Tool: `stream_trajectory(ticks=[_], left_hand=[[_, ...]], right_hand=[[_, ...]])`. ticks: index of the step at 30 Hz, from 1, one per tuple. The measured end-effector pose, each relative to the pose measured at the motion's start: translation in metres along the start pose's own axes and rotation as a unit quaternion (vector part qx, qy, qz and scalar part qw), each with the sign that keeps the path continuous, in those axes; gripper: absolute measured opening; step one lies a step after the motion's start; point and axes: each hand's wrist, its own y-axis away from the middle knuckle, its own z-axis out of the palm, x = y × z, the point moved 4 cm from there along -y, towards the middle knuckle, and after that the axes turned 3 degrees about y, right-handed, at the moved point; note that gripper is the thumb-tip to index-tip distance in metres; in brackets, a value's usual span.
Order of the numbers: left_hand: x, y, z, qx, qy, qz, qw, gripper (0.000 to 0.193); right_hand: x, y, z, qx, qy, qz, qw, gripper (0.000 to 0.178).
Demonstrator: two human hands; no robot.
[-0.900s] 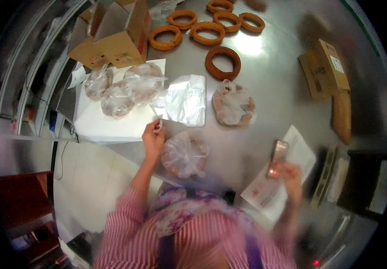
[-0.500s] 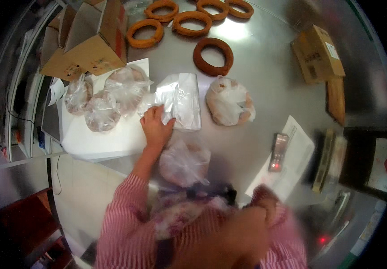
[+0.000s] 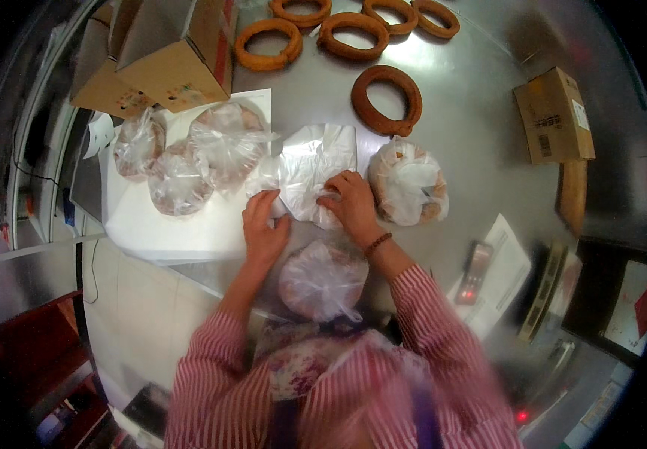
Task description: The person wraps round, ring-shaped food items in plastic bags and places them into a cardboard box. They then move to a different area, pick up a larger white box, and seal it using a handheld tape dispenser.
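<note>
On the steel tabletop [image 3: 473, 142], centre: stack of flat clear plastic bags [image 3: 316, 168], lying between the white board and a bagged ring.
Left hand [image 3: 263, 228]: palm down, fingers pressing the near left corner of the bag stack; not clenched, no visible grasp.
Right hand [image 3: 350, 202]: fingers curled over the near edge of the bag stack, pinching the plastic (beaded bracelet at the wrist).
Bagged ring, right [image 3: 409, 183]: brown ring wrapped in clear plastic, just beside the right hand.
Bagged ring, near [image 3: 322, 280]: lies at the tabletop's near edge, between the two forearms.
White board [image 3: 189, 224]: left of the hands; carries three more bagged rings [image 3: 181, 153], touching one another.
Bare rings: one brown ring [image 3: 386, 99] just beyond the bag stack; four more [image 3: 353, 26] in a row at the far edge.
Cardboard box, left [image 3: 166, 52]: open, behind the white board.
Small carton, right [image 3: 556, 116]: well apart from the hands.
Dark handset [image 3: 475, 271]: on white paper [image 3: 507, 262], right of the right forearm.
Sleeves: red-and-white striped.
</note>
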Motion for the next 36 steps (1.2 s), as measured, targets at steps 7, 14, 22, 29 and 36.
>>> stream_trajectory(ticks=[7, 14, 22, 29, 36], left_hand=[[0.004, 0.017, -0.013, 0.07, 0.069, 0.022, 0.995, 0.031], [0.061, -0.006, 0.018, -0.114, -0.034, 0.225, 0.967, 0.031], [-0.003, -0.027, 0.066, -0.217, -0.219, 0.057, 0.949, 0.061], [-0.029, -0.028, 0.082, -0.162, -0.239, 0.225, 0.931, 0.082], [0.003, -0.039, 0.073, -0.169, -0.159, 0.17, 0.958, 0.074]], right_hand=[[0.004, -0.013, -0.008, -0.016, -0.002, -0.021, 1.0, 0.016], [-0.02, -0.022, -0.041, 0.021, 0.041, -0.065, 0.997, 0.024], [-0.03, 0.001, -0.048, -0.073, 0.149, -0.054, 0.985, 0.027], [-0.017, 0.046, -0.035, -0.036, 0.106, -0.072, 0.991, 0.02], [-0.019, 0.054, -0.045, -0.026, 0.106, -0.061, 0.992, 0.019]])
